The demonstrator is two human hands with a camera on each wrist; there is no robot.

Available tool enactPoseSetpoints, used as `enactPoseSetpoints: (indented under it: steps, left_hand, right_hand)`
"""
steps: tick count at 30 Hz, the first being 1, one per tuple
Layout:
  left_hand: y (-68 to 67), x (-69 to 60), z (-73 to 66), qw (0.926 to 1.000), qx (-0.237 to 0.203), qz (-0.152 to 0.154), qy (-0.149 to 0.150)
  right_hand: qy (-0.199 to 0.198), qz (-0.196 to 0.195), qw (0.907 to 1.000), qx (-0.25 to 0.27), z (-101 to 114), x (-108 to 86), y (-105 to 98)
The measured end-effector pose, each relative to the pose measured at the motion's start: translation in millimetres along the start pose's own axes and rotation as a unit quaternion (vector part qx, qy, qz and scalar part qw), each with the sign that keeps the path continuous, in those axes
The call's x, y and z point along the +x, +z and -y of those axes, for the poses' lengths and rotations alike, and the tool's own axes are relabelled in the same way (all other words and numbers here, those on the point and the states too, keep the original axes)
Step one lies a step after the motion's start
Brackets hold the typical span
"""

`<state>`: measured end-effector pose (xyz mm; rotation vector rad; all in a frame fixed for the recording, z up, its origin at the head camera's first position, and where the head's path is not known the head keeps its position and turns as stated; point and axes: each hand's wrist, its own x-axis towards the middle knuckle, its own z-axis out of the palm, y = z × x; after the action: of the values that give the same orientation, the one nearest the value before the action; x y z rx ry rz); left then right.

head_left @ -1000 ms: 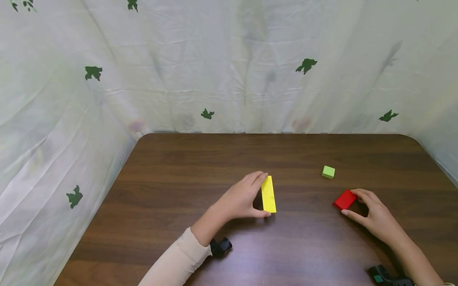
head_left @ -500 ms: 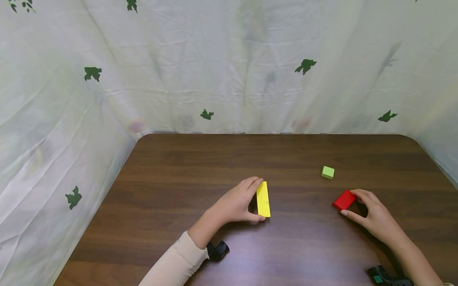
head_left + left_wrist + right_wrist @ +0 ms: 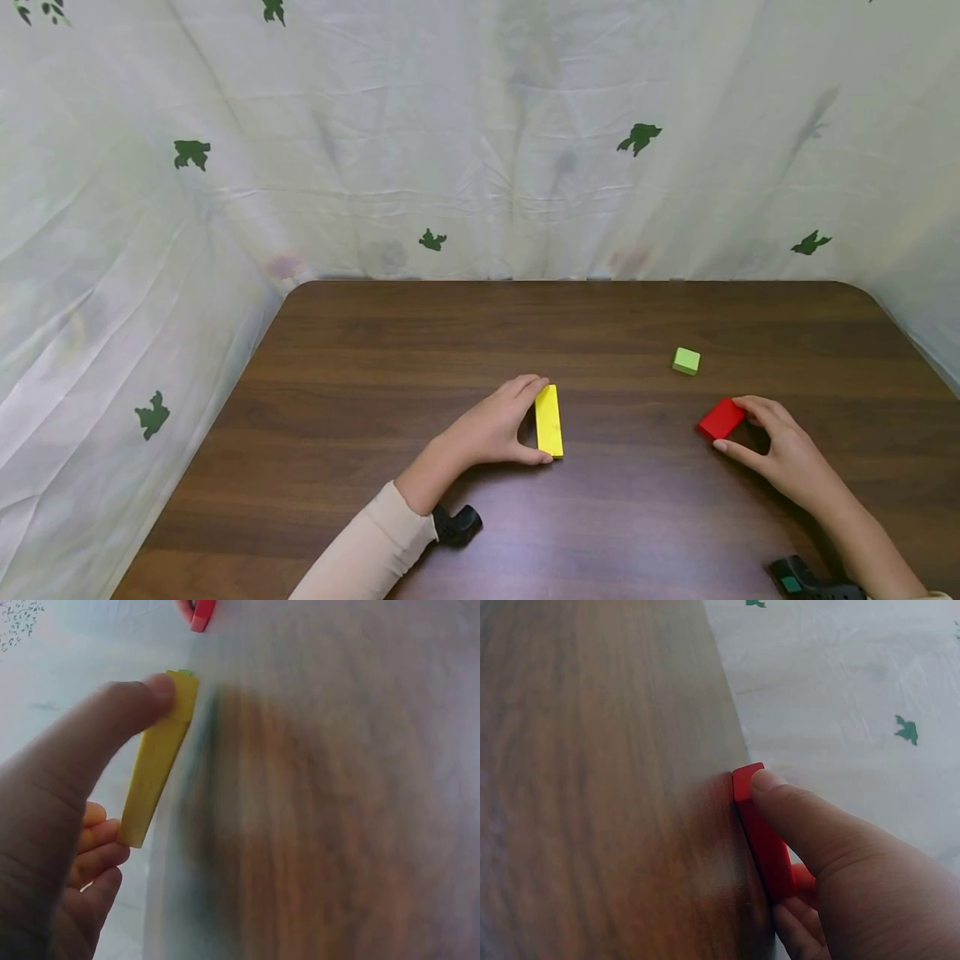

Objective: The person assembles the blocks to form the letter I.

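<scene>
My left hand [image 3: 491, 425] grips a long yellow block [image 3: 549, 421] by its two ends, thumb at the near end and fingertips at the far end. In the left wrist view the yellow block [image 3: 156, 765] spans from the thumb to the curled fingers. Over on the right, my right hand [image 3: 783, 450] pinches a red rectangular block [image 3: 722, 418] between thumb and fingers. The right wrist view has the red block [image 3: 765, 840] low against the table, its far side partly hidden by the thumb. A small light green block [image 3: 686, 361] lies beyond the red one, touched by neither hand.
The brown wooden table [image 3: 420, 333] has rounded far corners. Behind it and at both sides hangs a pale cloth [image 3: 360, 150] with green leaf shapes. Black wrist devices show at the left wrist [image 3: 457, 527] and near the right forearm.
My left hand has drawn the yellow block left and slightly nearer, mostly in the first half second. The right hand, red block and green block stay in place.
</scene>
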<state>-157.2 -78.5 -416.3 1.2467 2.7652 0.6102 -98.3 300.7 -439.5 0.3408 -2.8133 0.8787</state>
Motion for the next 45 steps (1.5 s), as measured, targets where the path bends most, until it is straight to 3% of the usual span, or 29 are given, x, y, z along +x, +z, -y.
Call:
enactPoseSetpoints:
  steps: [12, 20, 30, 45]
  left_hand:
    - [10.0, 0.3, 8.7, 0.9983, -0.054, 0.007, -0.021]
    - [9.1, -1.0, 10.3, 0.9970, -0.073, 0.004, -0.025]
    - [11.8, -6.7, 13.7, 0.9949, -0.082, 0.012, -0.057]
    - [18.4, -8.2, 18.7, 0.9951, -0.087, -0.019, -0.043]
  right_hand:
    - [-0.001, 0.002, 1.0000, 0.003, -0.6, -0.1, 0.1]
    - [0.000, 0.003, 1.0000, 0.006, -1.3, 0.3, -0.1]
    - [0.004, 0.006, 1.0000, -0.002, -0.7, -0.5, -0.3]
    - [0.015, -0.004, 0.9999, 0.004, -0.3, 0.0, 0.2]
